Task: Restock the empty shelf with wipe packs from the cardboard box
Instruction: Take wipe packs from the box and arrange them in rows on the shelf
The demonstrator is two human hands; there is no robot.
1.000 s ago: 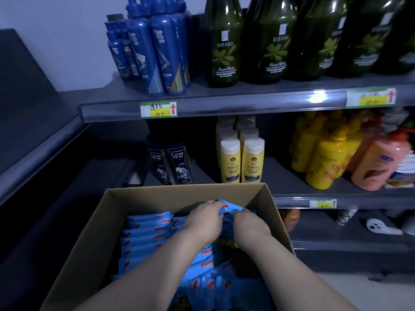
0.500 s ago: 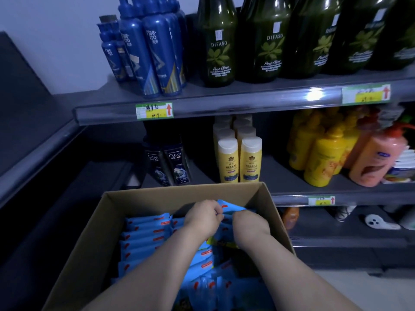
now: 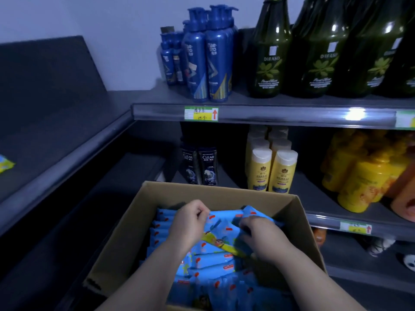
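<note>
The fingers (image 3: 200, 211) of the left hand (image 3: 190, 223) curl over one end of a wipe pack (image 3: 221, 230). The right hand (image 3: 258, 240) pinches the other end, just inside the cardboard box (image 3: 213, 190). It is best raised straight up with an even pull from both hands, so the neighbouring rows stay put, and then carried left to the empty shelf (image 3: 56, 140). The pack is soft blue film with red marks and a yellow cartoon band, and it sits tilted above the packed rows.
</note>
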